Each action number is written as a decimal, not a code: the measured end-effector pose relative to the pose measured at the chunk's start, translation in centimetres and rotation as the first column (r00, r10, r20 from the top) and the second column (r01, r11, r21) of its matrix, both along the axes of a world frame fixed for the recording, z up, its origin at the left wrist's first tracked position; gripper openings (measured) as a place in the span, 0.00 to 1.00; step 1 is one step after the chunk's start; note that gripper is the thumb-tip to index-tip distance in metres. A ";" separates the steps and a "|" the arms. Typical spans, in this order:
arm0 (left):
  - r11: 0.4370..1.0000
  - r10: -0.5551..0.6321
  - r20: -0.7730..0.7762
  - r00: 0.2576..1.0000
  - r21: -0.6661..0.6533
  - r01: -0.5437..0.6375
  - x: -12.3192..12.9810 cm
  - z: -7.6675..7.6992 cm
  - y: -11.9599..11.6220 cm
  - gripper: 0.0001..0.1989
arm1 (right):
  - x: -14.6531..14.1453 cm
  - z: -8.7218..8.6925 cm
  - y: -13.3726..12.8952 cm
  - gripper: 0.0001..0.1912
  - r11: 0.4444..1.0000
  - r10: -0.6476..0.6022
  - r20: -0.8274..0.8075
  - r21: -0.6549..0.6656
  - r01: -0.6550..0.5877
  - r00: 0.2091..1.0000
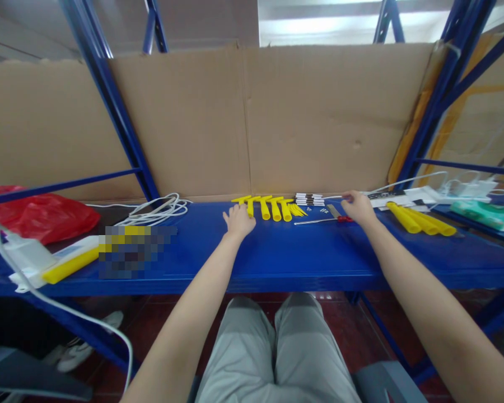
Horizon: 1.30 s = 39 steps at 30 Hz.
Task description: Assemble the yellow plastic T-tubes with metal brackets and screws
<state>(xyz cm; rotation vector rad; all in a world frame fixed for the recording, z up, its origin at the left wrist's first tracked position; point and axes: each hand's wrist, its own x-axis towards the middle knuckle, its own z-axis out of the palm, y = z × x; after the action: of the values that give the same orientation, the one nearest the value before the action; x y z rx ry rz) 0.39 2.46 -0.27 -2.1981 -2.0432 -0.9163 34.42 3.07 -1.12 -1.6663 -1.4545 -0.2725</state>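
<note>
My left hand (239, 220) lies at the left end of a row of yellow T-shaped plastic pieces (276, 210), fingers spread, touching or just beside the leftmost one. Close to the right end of that row are several thin yellow pointed pieces (296, 210). My right hand (358, 207) has its fingers curled near the red handle of a screwdriver (344, 219); whatever is between its fingertips is hidden. The screwdriver's shaft points left along the blue shelf. Behind it are small metal bits (324, 211) and a stack of small white-and-black pieces (309, 199).
Yellow tubes (420, 219) and a green packet (485, 215) lie on the right. To the left are a coiled white cable (168, 210), a red plastic bag (42, 212) and a yellow tube (71, 265). A cardboard sheet (252, 117) stands behind, between blue posts (117, 112).
</note>
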 end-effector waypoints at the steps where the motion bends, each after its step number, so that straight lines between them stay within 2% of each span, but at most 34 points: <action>1: 0.999 0.038 -0.019 0.999 -0.030 -0.039 -0.1 0.0 -0.1 0.23 | 0.0 0.0 -0.1 0.11 1.000 0.010 0.000 0.014 -0.010 1.000; 5: 0.987 0.103 -0.060 0.993 -0.114 -0.109 -0.5 -0.1 0.1 0.27 | 0.0 0.4 -0.4 0.10 0.998 0.055 -0.009 0.004 -0.055 0.998; 9: 0.974 0.065 -0.105 0.992 -0.209 -0.085 -0.6 -0.4 0.5 0.30 | -0.5 0.7 -0.9 0.11 0.995 0.100 0.001 0.003 -0.100 0.995; 12: 0.966 0.048 -0.129 0.991 -0.245 -0.079 -0.7 -0.7 0.8 0.27 | -0.7 0.7 -1.0 0.10 0.993 0.114 -0.005 -0.013 -0.114 0.993; 17: 0.966 0.081 -0.115 0.990 -0.235 -0.106 -0.9 -1.1 1.4 0.26 | -0.6 0.5 -0.9 0.09 0.985 0.170 -0.011 0.019 -0.170 0.985; 23: 0.966 0.110 -0.061 0.992 -0.227 -0.121 -1.5 -1.1 1.8 0.26 | -0.8 0.7 -1.2 0.11 0.986 0.167 -0.021 0.025 -0.167 0.986; 31: 0.948 0.270 -0.024 0.963 -0.171 -0.270 -1.5 -0.7 1.5 0.26 | -0.6 0.7 -1.1 0.11 0.984 0.176 -0.029 0.016 -0.175 0.984; 39: 0.958 0.161 -0.001 0.987 -0.240 -0.157 -1.9 -1.2 2.7 0.26 | -0.5 0.6 -1.0 0.11 0.987 0.158 -0.052 -0.010 -0.159 0.986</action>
<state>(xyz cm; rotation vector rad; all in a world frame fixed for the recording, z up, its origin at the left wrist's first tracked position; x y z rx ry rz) -1.51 5.21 -1.50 -2.0927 -2.4124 -0.7111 33.93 2.02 -0.53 -1.5477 -1.5436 -0.1301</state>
